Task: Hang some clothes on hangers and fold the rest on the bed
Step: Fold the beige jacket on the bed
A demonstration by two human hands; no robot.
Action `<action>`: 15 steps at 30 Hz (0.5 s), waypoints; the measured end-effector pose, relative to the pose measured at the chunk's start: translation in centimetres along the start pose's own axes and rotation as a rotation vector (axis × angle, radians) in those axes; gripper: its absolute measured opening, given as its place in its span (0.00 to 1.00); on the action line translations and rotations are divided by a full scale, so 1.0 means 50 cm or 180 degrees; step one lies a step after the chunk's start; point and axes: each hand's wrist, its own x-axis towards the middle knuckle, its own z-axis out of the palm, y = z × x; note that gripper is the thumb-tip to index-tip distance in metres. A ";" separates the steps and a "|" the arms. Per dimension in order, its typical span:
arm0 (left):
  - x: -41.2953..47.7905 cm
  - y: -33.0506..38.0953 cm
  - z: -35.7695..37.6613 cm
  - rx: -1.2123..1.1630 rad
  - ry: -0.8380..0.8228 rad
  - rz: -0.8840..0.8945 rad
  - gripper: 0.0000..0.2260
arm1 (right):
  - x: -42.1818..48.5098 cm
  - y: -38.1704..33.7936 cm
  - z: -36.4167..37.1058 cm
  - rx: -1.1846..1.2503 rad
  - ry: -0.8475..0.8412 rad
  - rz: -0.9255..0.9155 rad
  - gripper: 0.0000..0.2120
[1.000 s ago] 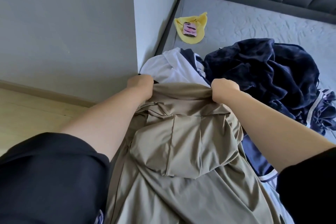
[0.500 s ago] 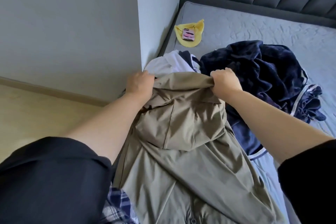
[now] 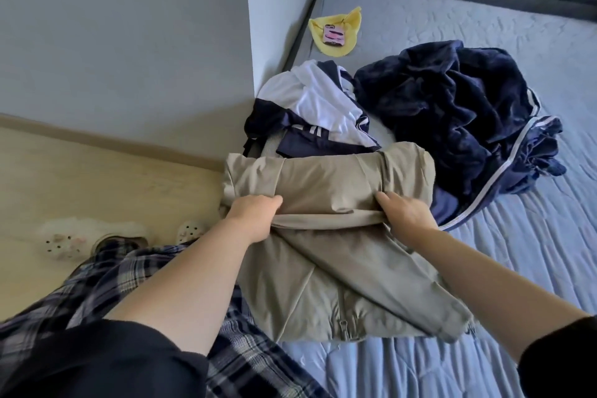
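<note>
Khaki jacket, lying on the bed with its upper part doubled over towards the person. Left hand at the jacket's left side, fingers curled around the folded edge; right hand at its right side, fingers bent and pinching the same fold. Beyond the jacket and touching it: a white and navy garment. Beyond and to the right of the jacket: a crumpled navy fleece. Well beyond the jacket: a yellow cloth with a pink phone on it.
</note>
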 end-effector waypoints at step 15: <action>0.086 0.099 0.023 -0.0320 0.0872 -0.0227 0.26 | 0.111 -0.168 -0.083 0.1420 0.1436 0.0065 0.18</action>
